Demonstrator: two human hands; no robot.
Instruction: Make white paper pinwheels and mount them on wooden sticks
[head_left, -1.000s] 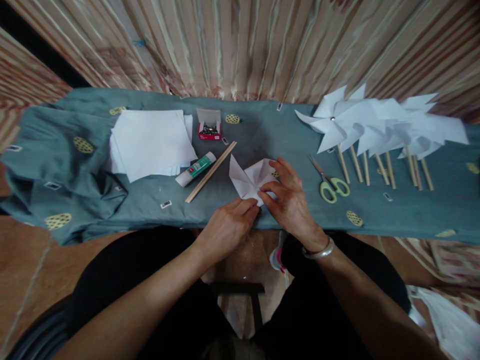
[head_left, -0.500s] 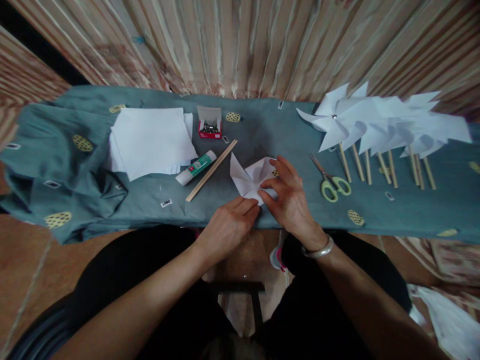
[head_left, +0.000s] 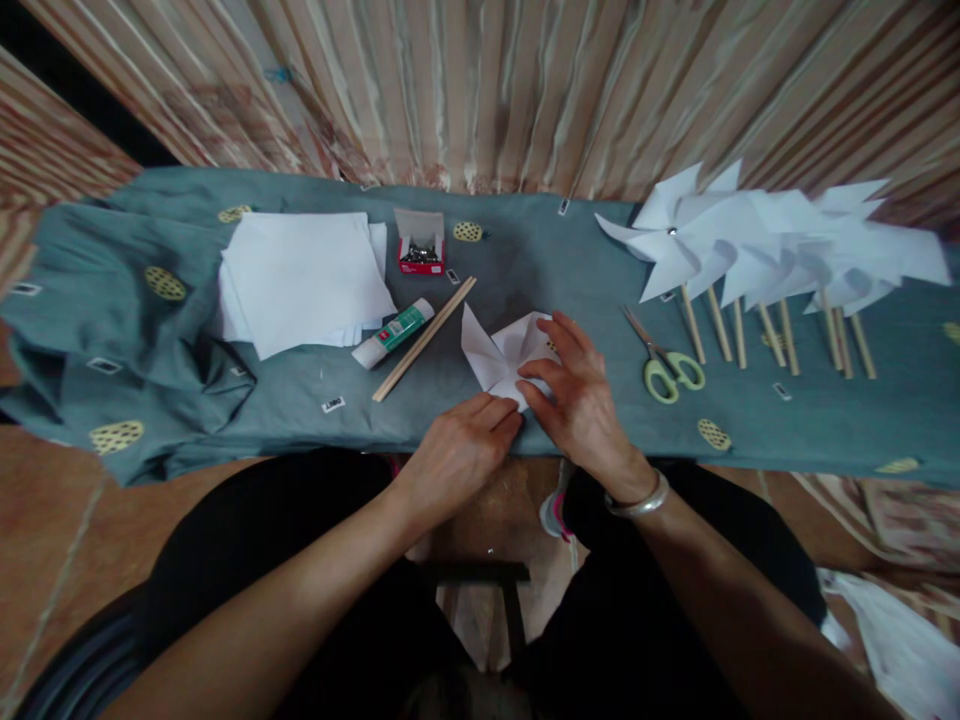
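On the worktop (head_left: 825, 420), finished pinwheels (head_left: 780, 240) lie right and plain paper (head_left: 307, 275) left. Between them, the left hand (head_left: 465, 440) grips a half-folded sheet (head_left: 499, 368); the right hand (head_left: 581, 405) touches it, maybe pinching, you cannot tell. That sheet has no stick yet; loose sticks (head_left: 424, 340) lie near.

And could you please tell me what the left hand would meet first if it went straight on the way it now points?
The left hand would first meet the folded paper, which its fingers seem to touch; the right hand looks next in line, though depth is unclear.
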